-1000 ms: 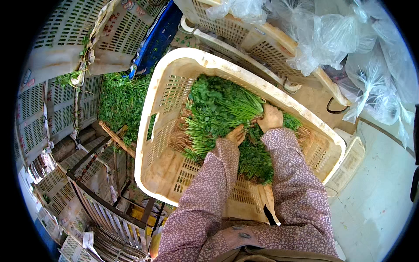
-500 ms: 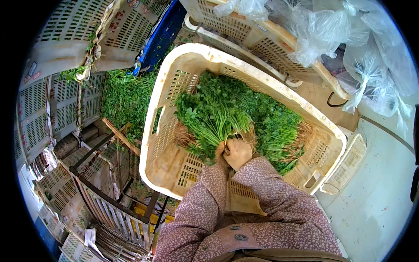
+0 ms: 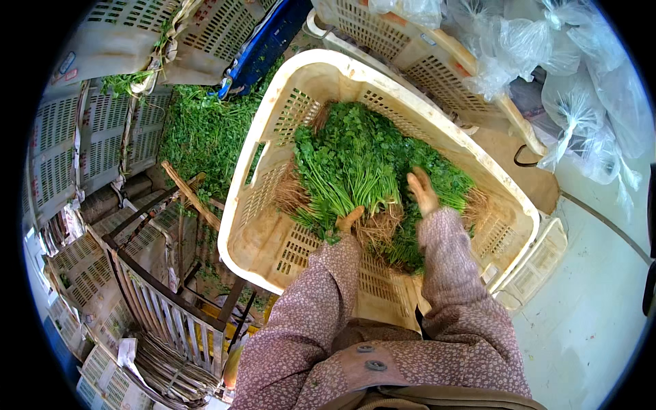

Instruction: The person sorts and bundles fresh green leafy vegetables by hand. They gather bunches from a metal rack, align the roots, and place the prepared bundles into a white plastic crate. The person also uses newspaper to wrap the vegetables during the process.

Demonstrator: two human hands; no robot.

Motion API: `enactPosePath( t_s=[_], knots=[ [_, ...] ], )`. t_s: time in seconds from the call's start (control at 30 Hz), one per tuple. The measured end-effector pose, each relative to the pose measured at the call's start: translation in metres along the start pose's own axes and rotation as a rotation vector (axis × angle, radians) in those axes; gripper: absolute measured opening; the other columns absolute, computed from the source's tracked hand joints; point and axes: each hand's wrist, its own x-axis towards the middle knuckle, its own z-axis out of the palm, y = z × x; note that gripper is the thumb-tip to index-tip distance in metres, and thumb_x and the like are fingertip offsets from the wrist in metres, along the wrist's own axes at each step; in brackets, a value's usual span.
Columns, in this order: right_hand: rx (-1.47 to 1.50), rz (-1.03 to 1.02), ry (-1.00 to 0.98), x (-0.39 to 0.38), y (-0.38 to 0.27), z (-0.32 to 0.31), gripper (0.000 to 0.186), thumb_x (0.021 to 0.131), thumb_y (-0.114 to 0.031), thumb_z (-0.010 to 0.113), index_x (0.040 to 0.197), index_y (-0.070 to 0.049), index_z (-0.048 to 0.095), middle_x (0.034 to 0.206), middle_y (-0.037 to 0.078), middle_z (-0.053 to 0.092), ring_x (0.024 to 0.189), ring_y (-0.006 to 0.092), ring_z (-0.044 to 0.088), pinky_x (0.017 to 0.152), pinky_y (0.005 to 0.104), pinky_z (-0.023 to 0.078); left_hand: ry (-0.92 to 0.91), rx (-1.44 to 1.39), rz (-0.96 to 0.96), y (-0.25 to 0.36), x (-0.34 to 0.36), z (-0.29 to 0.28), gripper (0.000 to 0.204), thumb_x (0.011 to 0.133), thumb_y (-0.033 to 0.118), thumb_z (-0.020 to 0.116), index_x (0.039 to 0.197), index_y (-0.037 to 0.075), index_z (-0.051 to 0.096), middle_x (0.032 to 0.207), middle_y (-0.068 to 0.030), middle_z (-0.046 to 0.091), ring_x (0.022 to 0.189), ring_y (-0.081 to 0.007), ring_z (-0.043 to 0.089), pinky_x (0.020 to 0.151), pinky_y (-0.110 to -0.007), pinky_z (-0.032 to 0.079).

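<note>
Rooted bunches of leafy green coriander [image 3: 355, 157] lie in a large cream plastic basket [image 3: 240, 225]. The middle bunch has its pale brown roots [image 3: 380, 229] toward me. My left hand [image 3: 348, 220] rests against that bunch's near left side, thumb stretched out, its other fingers partly hidden by leaves. My right hand [image 3: 424, 192] is at the bunch's right side, over the right-hand greens, with thumb and fingers apart and nothing held. More roots [image 3: 290, 188] stick out along the basket's left wall.
Loose greens [image 3: 205, 143] cover the floor left of the basket. A wooden rack [image 3: 164, 301] and stacked pale crates [image 3: 58, 150] stand further left. Another slatted crate [image 3: 437, 75] and several clear plastic bags [image 3: 588, 96] are at the back right. A pale surface [image 3: 581, 307] lies to the right.
My hands were together at the stem end of the middle bunch and have parted. The right hand moved up and right and opened; the bunch now lies in the basket with its roots showing.
</note>
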Motion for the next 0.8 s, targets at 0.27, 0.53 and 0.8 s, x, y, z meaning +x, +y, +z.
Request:
enactPosePath(
  t_s=[0.27,0.53,0.8],
  knots=[
    [0.735,0.136,-0.342,0.083,0.173,0.116,0.104,0.084,-0.027,0.068,0.14,-0.007,-0.017,0.14,0.024,0.036,0.122,0.0309,0.048,0.096,0.0416,0.046,0.049,0.134,0.043,0.007,-0.004,-0.039,0.055,0.09,0.033,0.06,0.134,0.003,0.045,0.135,-0.0145,0.046,0.12,-0.0255,0.046,0.096,-0.042,0.043],
    [0.754,0.189,-0.196,0.04,0.112,0.101,0.119,0.081,-0.026,0.073,0.139,-0.006,-0.029,0.141,0.026,0.034,0.127,0.0311,0.044,0.105,0.0431,0.037,0.071,0.161,-0.061,0.032,-0.034,-0.047,0.06,0.088,0.031,0.061,0.136,0.003,0.038,0.136,-0.0146,0.044,0.123,-0.026,0.044,0.099,-0.041,0.039],
    [0.711,0.13,-0.287,0.059,0.126,0.092,0.134,0.067,-0.046,0.081,0.142,-0.005,-0.023,0.144,0.021,0.034,0.135,0.0273,0.031,0.112,0.0448,0.023,0.055,0.19,-0.117,0.026,-0.008,-0.013,0.067,0.087,0.029,0.063,0.139,0.003,0.03,0.137,-0.0148,0.043,0.125,-0.0264,0.041,0.102,-0.041,0.036]
  ],
)
